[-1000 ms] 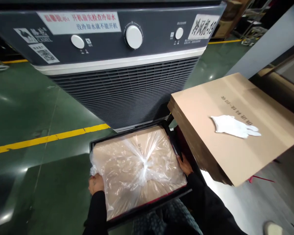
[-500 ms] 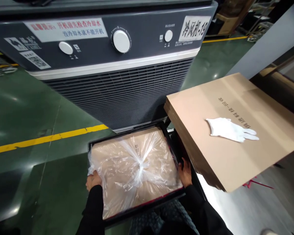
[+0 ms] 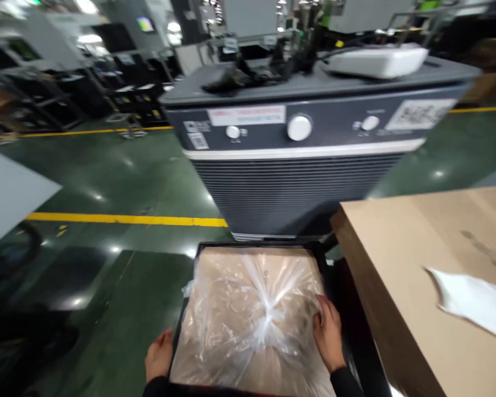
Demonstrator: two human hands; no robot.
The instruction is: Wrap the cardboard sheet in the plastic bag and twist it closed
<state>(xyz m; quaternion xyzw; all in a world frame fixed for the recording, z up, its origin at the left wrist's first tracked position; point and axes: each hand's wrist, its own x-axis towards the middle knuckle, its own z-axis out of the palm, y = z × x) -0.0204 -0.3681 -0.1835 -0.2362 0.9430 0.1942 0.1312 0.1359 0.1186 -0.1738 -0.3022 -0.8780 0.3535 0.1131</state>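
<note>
Thin clear plastic bag point(image 3: 254, 309), crinkled and glossy, gathered in a knot over matt brown cardboard. Black tray point(image 3: 330, 264) with smooth, slightly shiny plastic rim. Matt tan cardboard box point(image 3: 400, 248), smooth-faced, under a white cloth glove point(image 3: 471, 300). Air cooler point(image 3: 301, 165) in dark grey plastic, ribbed grille, glossy white knobs. Green floor point(image 3: 119, 176), polished and reflective.

The whole frame is smeared by motion blur, strongest at the edges and on the far background. Overhead lamps throw bright glare spots on the glossy green floor point(image 3: 107, 182). The clear plastic bag point(image 3: 252, 314) glints white, the lower left corner is dark, and straight lines bow outward.
</note>
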